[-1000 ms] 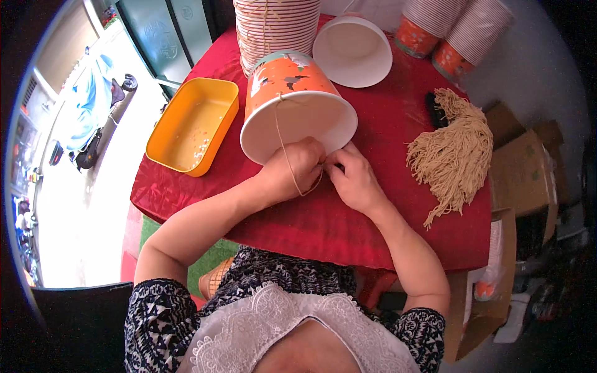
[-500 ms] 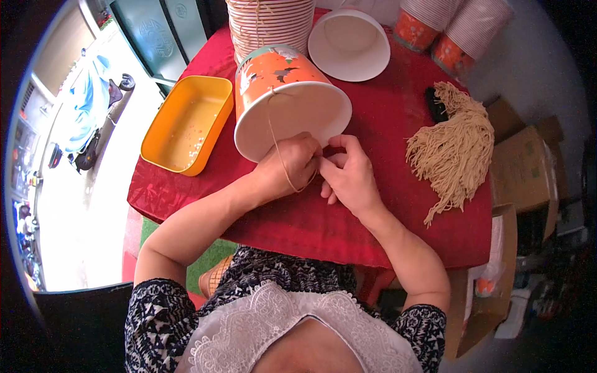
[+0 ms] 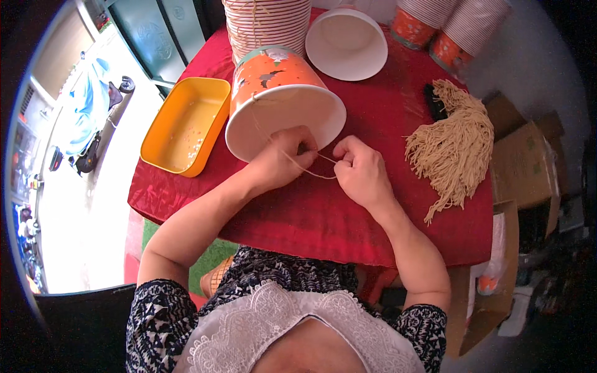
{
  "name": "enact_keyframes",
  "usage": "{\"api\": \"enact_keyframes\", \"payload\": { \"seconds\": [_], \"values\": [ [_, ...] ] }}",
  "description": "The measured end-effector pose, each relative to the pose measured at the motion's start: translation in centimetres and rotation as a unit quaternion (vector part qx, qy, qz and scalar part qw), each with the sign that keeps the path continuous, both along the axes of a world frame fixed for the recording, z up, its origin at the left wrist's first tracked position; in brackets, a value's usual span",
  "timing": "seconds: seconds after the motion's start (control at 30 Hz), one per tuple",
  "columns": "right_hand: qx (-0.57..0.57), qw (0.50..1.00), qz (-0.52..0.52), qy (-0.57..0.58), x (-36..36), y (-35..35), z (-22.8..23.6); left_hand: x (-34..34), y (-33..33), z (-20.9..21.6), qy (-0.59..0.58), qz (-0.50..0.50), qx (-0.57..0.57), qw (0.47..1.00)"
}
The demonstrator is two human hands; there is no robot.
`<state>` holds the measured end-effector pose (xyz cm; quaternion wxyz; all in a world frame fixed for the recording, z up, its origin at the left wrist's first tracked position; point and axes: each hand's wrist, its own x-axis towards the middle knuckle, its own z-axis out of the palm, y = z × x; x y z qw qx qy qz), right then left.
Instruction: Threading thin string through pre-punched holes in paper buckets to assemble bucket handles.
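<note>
While both hands, left hand (image 3: 283, 163) and right hand (image 3: 360, 171), pinch thin beige string (image 3: 305, 169), a glossy orange paper bucket (image 3: 280, 99) lies tilted.

Two bare hands at work: left hand (image 3: 283, 160), right hand (image 3: 362, 171). One thin beige string (image 3: 292, 158) between them. One orange printed paper bucket (image 3: 280, 99) lying on its side. One white upturned paper bucket (image 3: 346, 43). Three stacks of nested paper buckets: one ribbed white stack (image 3: 267, 22), two orange-and-white stacks (image 3: 460, 28). One yellow rectangular plastic tray (image 3: 185, 124). One bundle of beige strings (image 3: 454, 146). One red tablecloth (image 3: 348, 217).
</note>
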<state>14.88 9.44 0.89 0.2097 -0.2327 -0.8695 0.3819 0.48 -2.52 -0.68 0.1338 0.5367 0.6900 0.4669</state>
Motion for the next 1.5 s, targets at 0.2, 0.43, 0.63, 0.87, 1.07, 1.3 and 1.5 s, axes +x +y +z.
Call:
{"api": "enact_keyframes", "payload": {
  "seconds": [0.2, 0.43, 0.63, 0.87, 1.07, 1.3, 1.5],
  "values": [
    [0.112, 0.988, -0.001, 0.107, 0.0, 0.4, 0.4, -0.4, 0.2, 0.0, -0.014, -0.004, -0.030, 0.999],
    [0.102, 0.869, 0.114, 0.471, 2.7, 1.2, 7.3, -0.8, -0.1, -0.3, -0.022, -0.011, -0.056, 0.998],
    [0.257, 0.877, 0.053, 0.403, 11.4, 3.2, 12.5, -0.8, 0.2, 0.1, -0.012, -0.047, -0.069, 0.996],
    [0.212, 0.901, 0.021, 0.379, 20.5, 4.3, 10.9, -0.5, 0.1, 0.3, -0.017, -0.021, -0.051, 0.998],
    [0.174, 0.916, -0.023, 0.361, 17.3, 3.7, 9.9, -0.6, 0.2, 0.3, -0.007, -0.017, -0.065, 0.998],
    [0.112, 0.923, -0.033, 0.366, 20.9, 7.7, 7.7, -0.6, 0.4, -0.3, -0.024, -0.019, -0.012, 0.999],
    [0.096, 0.924, -0.013, 0.370, 11.0, 2.6, 9.6, -0.2, 0.8, -0.6, -0.019, -0.012, -0.024, 0.999]
  ]
}}
